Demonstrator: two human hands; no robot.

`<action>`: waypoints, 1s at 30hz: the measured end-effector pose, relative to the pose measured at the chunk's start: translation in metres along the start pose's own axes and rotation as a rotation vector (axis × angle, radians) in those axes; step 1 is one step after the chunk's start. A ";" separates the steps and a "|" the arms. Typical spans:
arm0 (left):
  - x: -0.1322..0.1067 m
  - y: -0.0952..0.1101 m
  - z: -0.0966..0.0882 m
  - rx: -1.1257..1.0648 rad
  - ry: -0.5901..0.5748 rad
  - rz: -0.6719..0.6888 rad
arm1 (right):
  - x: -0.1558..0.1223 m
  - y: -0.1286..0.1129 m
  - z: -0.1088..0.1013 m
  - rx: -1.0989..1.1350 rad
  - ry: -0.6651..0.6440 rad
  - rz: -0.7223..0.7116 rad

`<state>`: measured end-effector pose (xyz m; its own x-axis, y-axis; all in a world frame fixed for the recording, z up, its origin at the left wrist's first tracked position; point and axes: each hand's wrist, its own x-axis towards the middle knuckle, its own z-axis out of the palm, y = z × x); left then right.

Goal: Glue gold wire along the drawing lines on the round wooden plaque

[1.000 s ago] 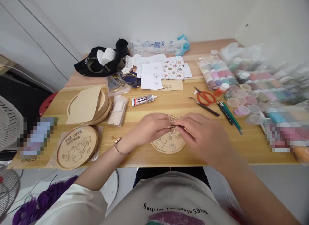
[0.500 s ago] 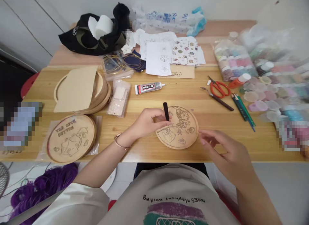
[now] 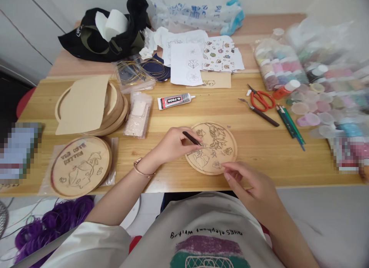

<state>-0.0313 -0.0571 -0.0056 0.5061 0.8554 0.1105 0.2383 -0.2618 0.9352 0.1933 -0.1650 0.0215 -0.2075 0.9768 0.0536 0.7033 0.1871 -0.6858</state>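
Head view. Centre, flat on the surface (image 3: 161, 124): drawn-on wooden disc (image 3: 211, 148), presumably for firm backing. At its nine o'clock: left hand (image 3: 174, 145), clamped on a slim dark tool (image 3: 191, 137), apparently for fine control; tip indistinct. At five o'clock: right hand (image 3: 253, 187), half-curled by the rim, perhaps for steadying; any grip impossible to tell. At two o'clock: blurred containers (image 3: 343, 93).

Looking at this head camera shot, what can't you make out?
Head view:
Wooden disc: left rim partly hidden by the left hand.
Right hand: seen from above, so fingertip contact with the disc is unclear.
Round trays: partly covered by the tan sheet.
Far-right bags: contents blurred.
Shirt print: cut off by the bottom edge.
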 end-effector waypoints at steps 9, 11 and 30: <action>0.000 -0.003 -0.001 0.095 -0.017 0.019 | -0.005 -0.004 0.010 0.098 -0.016 0.159; 0.000 -0.004 0.000 0.100 -0.013 0.019 | -0.007 -0.006 0.011 0.107 -0.003 0.209; 0.000 -0.006 0.002 -0.001 -0.008 0.032 | -0.012 0.004 0.017 0.167 -0.028 0.259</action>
<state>-0.0309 -0.0570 -0.0118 0.5204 0.8427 0.1378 0.2211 -0.2889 0.9315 0.1877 -0.1777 0.0058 -0.0561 0.9859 -0.1574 0.6146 -0.0901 -0.7837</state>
